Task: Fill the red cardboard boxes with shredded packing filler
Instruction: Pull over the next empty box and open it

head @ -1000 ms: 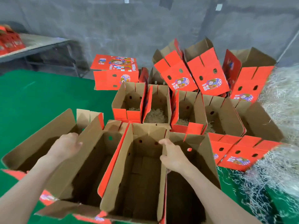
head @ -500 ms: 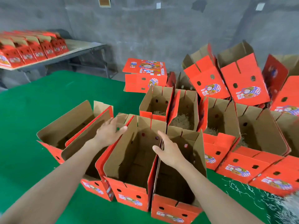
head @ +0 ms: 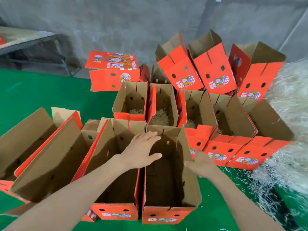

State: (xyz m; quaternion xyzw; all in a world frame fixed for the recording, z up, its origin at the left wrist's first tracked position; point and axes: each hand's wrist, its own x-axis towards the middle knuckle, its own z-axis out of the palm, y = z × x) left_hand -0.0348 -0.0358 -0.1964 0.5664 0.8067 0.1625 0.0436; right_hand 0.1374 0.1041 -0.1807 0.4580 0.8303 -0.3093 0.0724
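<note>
Several open red cardboard boxes stand on the green table. My left hand [head: 141, 150] hovers with spread fingers over the left wall of the nearest empty box [head: 168, 214]. My right hand [head: 202, 162], blurred and with loose fingers, is at that box's right flap. An empty box [head: 115, 212] stands to its left. In the row behind, boxes hold a thin layer of shredded filler [head: 159, 117]. A big heap of pale shredded filler [head: 290, 130] lies to the right.
More empty boxes [head: 41, 155] lean at the left. A closed box [head: 115, 70] and tilted open boxes [head: 215, 69] stand at the back. Loose shreds litter the green table [head: 41, 95] near the front right. A grey wall and a metal table are behind.
My left hand has moved right from the left boxes to the nearest box. My right hand has shifted from that box's left wall to its right flap. The view has swung right.
</note>
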